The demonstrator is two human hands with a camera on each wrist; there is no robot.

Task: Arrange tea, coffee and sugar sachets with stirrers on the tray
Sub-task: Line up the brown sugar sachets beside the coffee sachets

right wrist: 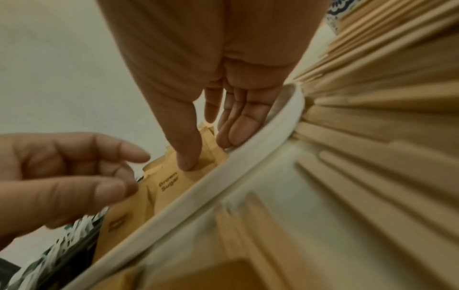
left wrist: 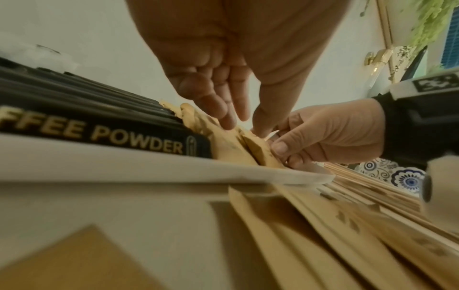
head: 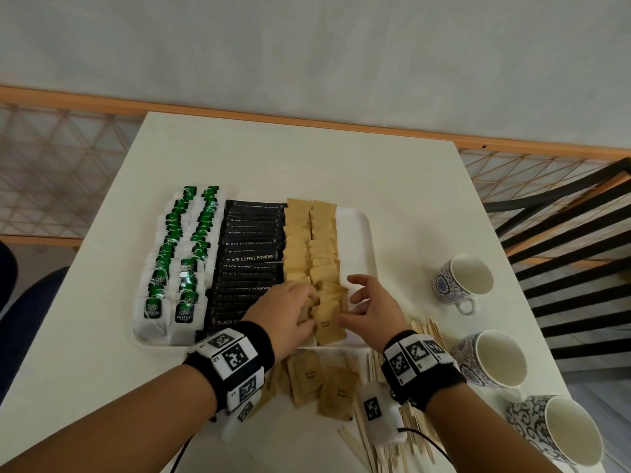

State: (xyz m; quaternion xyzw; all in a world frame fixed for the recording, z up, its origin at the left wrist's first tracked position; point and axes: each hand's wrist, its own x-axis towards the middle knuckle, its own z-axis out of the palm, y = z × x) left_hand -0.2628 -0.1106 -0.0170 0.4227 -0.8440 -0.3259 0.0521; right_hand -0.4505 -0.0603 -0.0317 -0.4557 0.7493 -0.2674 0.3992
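Observation:
A white tray (head: 362, 233) holds two rows of green tea bags (head: 181, 254), a column of black coffee sachets (head: 251, 257) and two rows of brown sugar sachets (head: 312, 244). Both hands work at the near end of the sugar rows. My left hand (head: 307, 310) (left wrist: 238, 127) pinches a brown sugar sachet (left wrist: 250, 149) between thumb and fingertips. My right hand (head: 351, 302) (right wrist: 206, 153) has its thumb pressed on the front sachet (right wrist: 171, 182), and its straight fingers (right wrist: 236, 129) lie along the tray rim (right wrist: 248, 160). More loose sugar sachets (head: 307, 377) and wooden stirrers (head: 362, 442) lie on the table in front of the tray.
Three patterned cups (head: 464, 278) (head: 491, 360) (head: 560, 435) stand along the right side of the white table (head: 273, 158). A dark slatted chair (head: 563, 233) is beyond the right edge. The tray's right strip is bare.

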